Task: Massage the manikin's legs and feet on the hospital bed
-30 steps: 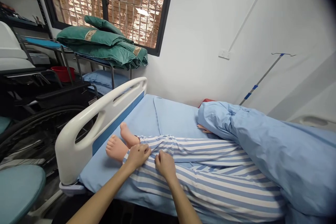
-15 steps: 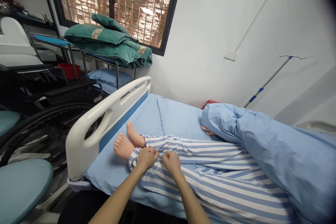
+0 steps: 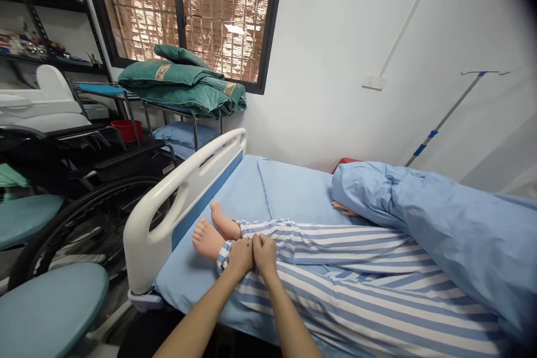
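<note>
A manikin's bare feet (image 3: 208,240) and its legs, in blue-and-white striped trousers (image 3: 335,291), lie on the bed. My left hand (image 3: 240,256) is closed and rests on the nearer lower leg, just above the trouser cuff. Right beside it, my right hand (image 3: 264,253) is also closed, thumb side up, on the same leg. The two fists touch or nearly touch. Their curled fingers hide whether any trouser cloth is pinched inside. A light blue quilt (image 3: 440,218) covers the upper body, and one manikin hand (image 3: 344,208) shows at its edge.
The white footboard (image 3: 145,229) rises left of the feet. A wheelchair (image 3: 96,218) and teal round seats (image 3: 54,307) stand further left. Green folded bedding (image 3: 184,84) is stacked under the window. An IV pole (image 3: 447,117) stands at the right by the wall.
My right hand has moved left along the leg, up against my left hand, closing the gap between them. My left hand stays near the cuff. The view has shifted slightly.
</note>
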Tool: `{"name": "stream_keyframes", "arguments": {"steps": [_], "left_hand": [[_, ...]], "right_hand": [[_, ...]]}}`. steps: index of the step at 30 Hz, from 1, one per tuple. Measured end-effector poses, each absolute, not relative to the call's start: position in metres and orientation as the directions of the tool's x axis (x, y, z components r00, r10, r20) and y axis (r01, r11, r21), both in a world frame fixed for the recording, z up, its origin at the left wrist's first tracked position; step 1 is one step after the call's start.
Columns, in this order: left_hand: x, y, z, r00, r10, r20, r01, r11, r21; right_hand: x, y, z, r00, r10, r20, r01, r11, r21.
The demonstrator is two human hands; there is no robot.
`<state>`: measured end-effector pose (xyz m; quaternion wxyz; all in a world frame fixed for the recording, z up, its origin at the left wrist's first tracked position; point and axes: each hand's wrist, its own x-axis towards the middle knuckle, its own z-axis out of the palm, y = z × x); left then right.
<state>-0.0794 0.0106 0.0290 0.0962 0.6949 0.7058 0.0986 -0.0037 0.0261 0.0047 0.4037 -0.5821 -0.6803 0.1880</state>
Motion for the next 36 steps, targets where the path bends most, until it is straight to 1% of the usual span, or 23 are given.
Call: {"name": "stream_keyframes", "arguments": {"steps": [3, 7, 8, 10, 13, 17, 22, 24, 28, 29, 31, 33, 36], "left_hand": [[-0.080, 0.016, 0.035, 0.008, 0.998, 0.058, 0.962, -0.023, 0.272], [-0.080, 0.027, 0.029, -0.030, 0.982, 0.185, 0.961, -0.023, 0.276], [-0.079, 0.029, 0.024, -0.035, 0.984, 0.174, 0.959, -0.016, 0.284], [-0.077, 0.033, 0.014, -0.013, 0.995, 0.103, 0.951, -0.019, 0.309], [-0.076, 0.035, 0.004, 0.025, 0.999, 0.027, 0.940, -0.033, 0.341], [-0.077, 0.033, 0.005, 0.007, 0.998, 0.062, 0.947, -0.026, 0.320], [-0.075, 0.029, 0.010, 0.013, 0.997, 0.076, 0.962, -0.033, 0.272], [-0.074, 0.028, 0.007, 0.014, 0.995, 0.095, 0.965, -0.038, 0.258], [-0.076, 0.030, -0.002, 0.009, 0.992, 0.129, 0.961, -0.044, 0.273], [-0.077, 0.030, -0.003, -0.006, 0.991, 0.133, 0.956, -0.034, 0.292], [-0.079, 0.033, -0.002, -0.047, 0.988, 0.147, 0.930, -0.010, 0.368], [-0.078, 0.038, 0.006, -0.093, 0.982, 0.167, 0.878, 0.002, 0.479], [-0.069, 0.045, 0.022, -0.197, 0.957, 0.211, 0.735, 0.002, 0.678]], "right_hand": [[0.001, 0.031, 0.005, 0.046, 0.952, 0.304, 0.572, 0.224, -0.789], [0.001, 0.036, 0.002, 0.119, 0.939, 0.324, 0.484, 0.229, -0.844], [0.001, 0.037, 0.001, 0.133, 0.934, 0.331, 0.477, 0.233, -0.847], [0.000, 0.036, -0.001, 0.143, 0.929, 0.341, 0.485, 0.234, -0.842], [-0.003, 0.032, -0.001, 0.126, 0.933, 0.337, 0.517, 0.228, -0.825], [-0.003, 0.030, 0.016, 0.085, 0.942, 0.325, 0.492, 0.244, -0.836], [0.008, 0.031, 0.048, 0.020, 0.912, 0.410, 0.416, 0.366, -0.833], [0.014, 0.031, 0.045, 0.028, 0.913, 0.406, 0.402, 0.362, -0.841], [0.020, 0.032, 0.014, 0.047, 0.939, 0.340, 0.475, 0.279, -0.835], [0.020, 0.033, 0.008, 0.037, 0.939, 0.342, 0.495, 0.280, -0.822], [0.019, 0.033, 0.002, 0.005, 0.932, 0.363, 0.524, 0.307, -0.795], [0.018, 0.033, 0.003, -0.004, 0.926, 0.377, 0.536, 0.321, -0.781], [0.019, 0.033, 0.008, 0.059, 0.927, 0.370, 0.511, 0.290, -0.809]]}}
